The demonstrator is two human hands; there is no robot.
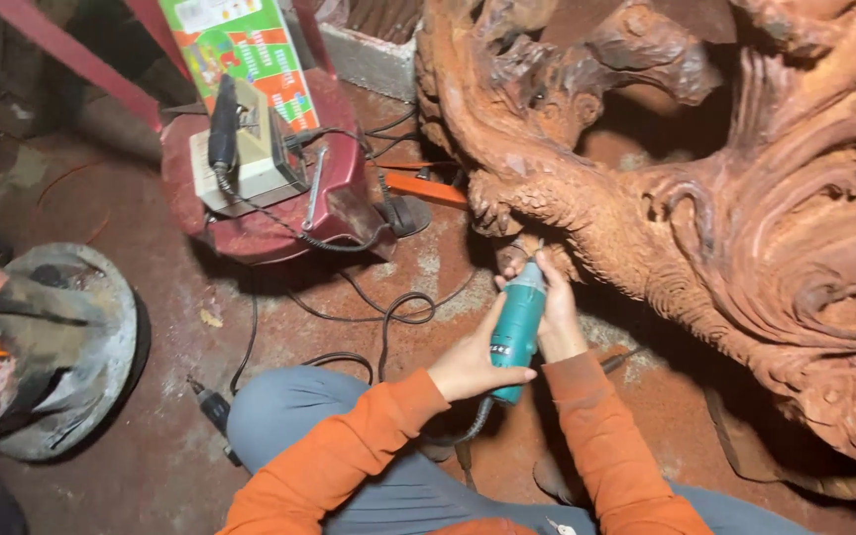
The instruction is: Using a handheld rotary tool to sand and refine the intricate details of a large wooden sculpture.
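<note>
left arm: orange sleeve, reaching forward and inward; left hand (470, 363) curled, thumb pointing right | right arm: orange sleeve, angled up and to the left beside it; right hand (550, 302) closed, fingers wrapped, set ahead of the left | hands close together, touching | knee in grey trousers bent below the left forearm

Only 1 view here: a head-worn camera, looking steeply down and slightly forward over the person's own knees and orange sleeves. It sits close, so the 2 hands, left hand (468, 365) and right hand (553, 315), land just below and right of centre, gripping a teal tool (517, 330). Beyond the grip and to its right, the carving (745, 218) fills the frame's upper right (cut off by the edges). Left of the grip and farther off, the red stool (250, 213) stands; far left, the heater (42, 347) lies at the edge. Floor (151, 476) shows nearest the camera, lower left.
</note>
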